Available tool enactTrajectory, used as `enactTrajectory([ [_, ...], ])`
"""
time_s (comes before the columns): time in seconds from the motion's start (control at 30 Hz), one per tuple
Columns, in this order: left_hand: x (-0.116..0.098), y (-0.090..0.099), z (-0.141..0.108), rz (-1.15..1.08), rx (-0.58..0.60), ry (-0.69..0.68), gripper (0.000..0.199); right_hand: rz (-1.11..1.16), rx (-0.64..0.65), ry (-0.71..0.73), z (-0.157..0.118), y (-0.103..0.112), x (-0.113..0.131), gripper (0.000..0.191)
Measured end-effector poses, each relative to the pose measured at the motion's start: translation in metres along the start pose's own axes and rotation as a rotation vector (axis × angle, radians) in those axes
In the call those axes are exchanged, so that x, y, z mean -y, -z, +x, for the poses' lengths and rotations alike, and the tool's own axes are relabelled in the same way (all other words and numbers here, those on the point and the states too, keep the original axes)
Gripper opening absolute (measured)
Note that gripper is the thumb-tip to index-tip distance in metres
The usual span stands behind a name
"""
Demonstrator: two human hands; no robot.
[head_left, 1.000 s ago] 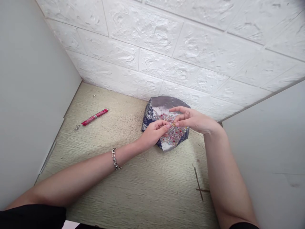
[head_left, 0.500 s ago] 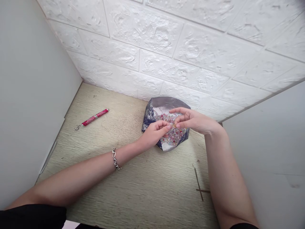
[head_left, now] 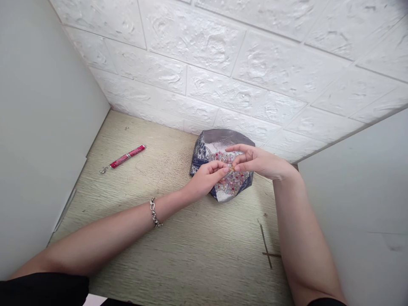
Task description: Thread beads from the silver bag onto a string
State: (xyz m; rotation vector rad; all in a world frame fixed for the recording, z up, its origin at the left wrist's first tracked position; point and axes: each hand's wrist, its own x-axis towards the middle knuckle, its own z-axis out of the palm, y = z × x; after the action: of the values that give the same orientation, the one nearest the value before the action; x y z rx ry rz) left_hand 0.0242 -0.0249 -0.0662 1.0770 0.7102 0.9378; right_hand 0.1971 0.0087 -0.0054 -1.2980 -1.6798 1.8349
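A dark blue and silver foil bag lies opened out against the wall, its shiny inside holding many small pink, red and clear beads. Over the beads my left hand is closed in a pinch; what lies between its fingertips is too small to make out. My right hand comes from the other side, thumb and a finger pinching a small gold-coloured piece, its index finger stretched out above. The fingertips of both hands nearly meet at that piece.
On the left of the wooden tabletop lies a red tube-like stick with a small metal clasp. Two thin brown strips cross near my right forearm. A white brick-pattern wall and grey side panels enclose the table.
My right fingertips have shifted very slightly left, closer to my left fingertips, with the gold-coloured piece between them. The bag and red stick have not moved.
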Motion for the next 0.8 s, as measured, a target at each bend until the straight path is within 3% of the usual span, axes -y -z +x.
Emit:
enactTrajectory([
  [0.2,0.001,0.001,0.000,-0.054,0.008,0.017,0.020,-0.042,-0.032,-0.015,0.000,-0.006,0.005,0.046],
  [0.47,0.008,0.004,0.005,-0.136,0.012,0.033,0.021,-0.216,-0.054,-0.002,-0.003,-0.016,0.013,0.015],
  [0.8,0.008,0.004,0.004,-0.170,-0.022,0.060,0.021,-0.454,-0.189,-0.054,-0.006,-0.020,0.020,0.019],
])
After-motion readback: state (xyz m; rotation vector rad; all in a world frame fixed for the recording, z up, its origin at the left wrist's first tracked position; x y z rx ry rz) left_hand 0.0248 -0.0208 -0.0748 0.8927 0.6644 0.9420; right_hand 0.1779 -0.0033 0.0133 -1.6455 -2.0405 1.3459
